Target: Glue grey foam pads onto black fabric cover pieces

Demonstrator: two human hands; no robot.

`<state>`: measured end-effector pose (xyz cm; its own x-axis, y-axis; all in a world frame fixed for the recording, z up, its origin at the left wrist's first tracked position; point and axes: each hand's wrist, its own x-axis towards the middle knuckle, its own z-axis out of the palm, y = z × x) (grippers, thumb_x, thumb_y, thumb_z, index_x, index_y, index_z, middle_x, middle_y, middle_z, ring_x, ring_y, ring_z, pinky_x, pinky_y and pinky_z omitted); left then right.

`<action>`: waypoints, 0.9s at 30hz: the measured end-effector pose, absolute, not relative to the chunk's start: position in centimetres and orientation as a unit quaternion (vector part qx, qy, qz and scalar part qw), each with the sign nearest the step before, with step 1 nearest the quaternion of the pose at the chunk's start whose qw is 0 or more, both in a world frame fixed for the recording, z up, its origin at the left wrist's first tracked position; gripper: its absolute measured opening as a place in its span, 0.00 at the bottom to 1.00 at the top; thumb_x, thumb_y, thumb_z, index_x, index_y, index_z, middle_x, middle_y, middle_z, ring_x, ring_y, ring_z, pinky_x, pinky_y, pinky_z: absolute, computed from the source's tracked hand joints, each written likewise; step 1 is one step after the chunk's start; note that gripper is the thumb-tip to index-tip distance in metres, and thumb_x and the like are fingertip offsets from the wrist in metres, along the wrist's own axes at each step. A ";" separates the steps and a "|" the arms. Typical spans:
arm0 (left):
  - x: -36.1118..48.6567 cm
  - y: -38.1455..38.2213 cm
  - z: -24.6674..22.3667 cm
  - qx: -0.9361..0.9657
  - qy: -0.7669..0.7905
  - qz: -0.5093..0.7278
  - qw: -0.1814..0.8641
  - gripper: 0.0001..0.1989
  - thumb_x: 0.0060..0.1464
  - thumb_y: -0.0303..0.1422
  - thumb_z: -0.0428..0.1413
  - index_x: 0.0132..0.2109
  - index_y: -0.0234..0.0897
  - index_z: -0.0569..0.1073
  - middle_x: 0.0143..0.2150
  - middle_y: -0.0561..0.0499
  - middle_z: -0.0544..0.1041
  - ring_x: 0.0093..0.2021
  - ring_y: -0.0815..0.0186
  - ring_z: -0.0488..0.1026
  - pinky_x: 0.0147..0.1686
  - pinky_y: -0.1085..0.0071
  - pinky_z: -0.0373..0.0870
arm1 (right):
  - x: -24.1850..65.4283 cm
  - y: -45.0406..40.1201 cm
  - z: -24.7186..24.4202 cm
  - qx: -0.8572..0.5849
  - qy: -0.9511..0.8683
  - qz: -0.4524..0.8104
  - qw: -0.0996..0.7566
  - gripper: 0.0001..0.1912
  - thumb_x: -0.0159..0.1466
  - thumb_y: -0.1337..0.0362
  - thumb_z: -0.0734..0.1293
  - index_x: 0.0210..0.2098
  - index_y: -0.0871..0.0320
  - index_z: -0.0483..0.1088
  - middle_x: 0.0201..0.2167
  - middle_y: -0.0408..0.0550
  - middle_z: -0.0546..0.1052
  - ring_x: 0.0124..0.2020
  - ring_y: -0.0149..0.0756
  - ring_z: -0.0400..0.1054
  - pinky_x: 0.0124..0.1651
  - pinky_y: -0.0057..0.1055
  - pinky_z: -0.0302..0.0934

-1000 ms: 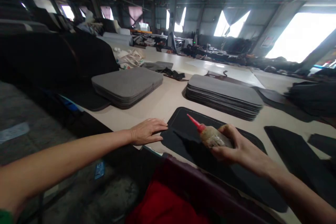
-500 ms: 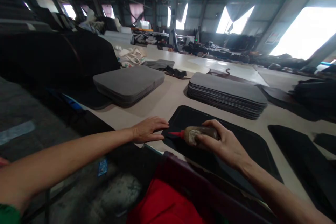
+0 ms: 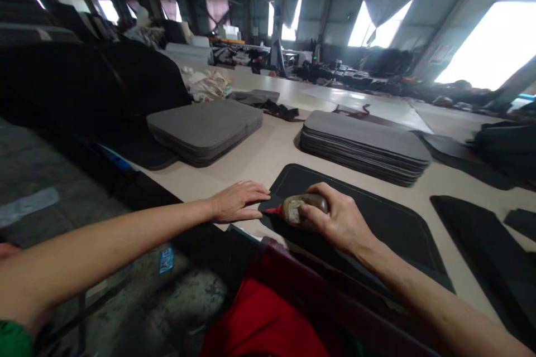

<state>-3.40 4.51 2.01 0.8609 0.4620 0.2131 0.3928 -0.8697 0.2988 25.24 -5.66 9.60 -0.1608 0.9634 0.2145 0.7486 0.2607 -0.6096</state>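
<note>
A black panel with rounded corners (image 3: 372, 217) lies flat on the pale table (image 3: 255, 170), close to the front edge. My right hand (image 3: 339, 215) is wrapped around a squeeze bottle (image 3: 294, 210) with a red pointed nozzle and a pale, worn patch on its side. The bottle is tipped almost level, its nozzle pointing left at the panel's left end; whether the tip touches cannot be made out. At that left end my left hand (image 3: 238, 202) rests with fingers stretched out, fingertips at the panel's edge and close to the nozzle tip.
Behind the panel stand two stacks of grey rounded panels, a left stack (image 3: 205, 128) and a right stack (image 3: 364, 142). More black pieces (image 3: 477, 251) lie to the right. A large black roll (image 3: 92, 83) is at the left. The table's front edge runs beside my body.
My right hand has moved left with the bottle, bringing the red nozzle to the panel's left end near my left fingers. My left hand has stayed nearly still.
</note>
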 end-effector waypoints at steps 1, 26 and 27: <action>-3.4 4.5 2.0 0.956 0.225 0.140 0.122 0.26 0.64 0.49 0.54 0.62 0.41 0.70 0.62 0.40 0.69 0.63 0.52 0.64 0.64 0.55 0.60 | 25.2 -5.6 9.6 -0.578 -0.743 0.177 0.288 0.13 0.62 0.55 0.65 0.43 0.55 0.71 0.37 0.46 0.76 0.37 0.40 0.69 0.40 0.34 0.60; -3.4 4.7 1.9 0.959 0.211 0.142 0.125 0.25 0.64 0.47 0.55 0.62 0.41 0.69 0.62 0.42 0.69 0.63 0.53 0.64 0.64 0.55 0.59 | 23.6 -5.0 12.5 -0.582 -0.784 0.113 0.183 0.07 0.63 0.59 0.64 0.38 0.55 0.69 0.33 0.45 0.74 0.33 0.38 0.65 0.35 0.31 0.51; -3.4 4.8 1.9 0.959 0.210 0.143 0.125 0.24 0.64 0.47 0.55 0.62 0.41 0.69 0.62 0.42 0.70 0.63 0.53 0.64 0.64 0.55 0.59 | 23.6 -4.9 12.6 -0.584 -0.784 0.112 0.180 0.07 0.63 0.59 0.64 0.38 0.54 0.69 0.32 0.45 0.73 0.33 0.38 0.65 0.35 0.31 0.50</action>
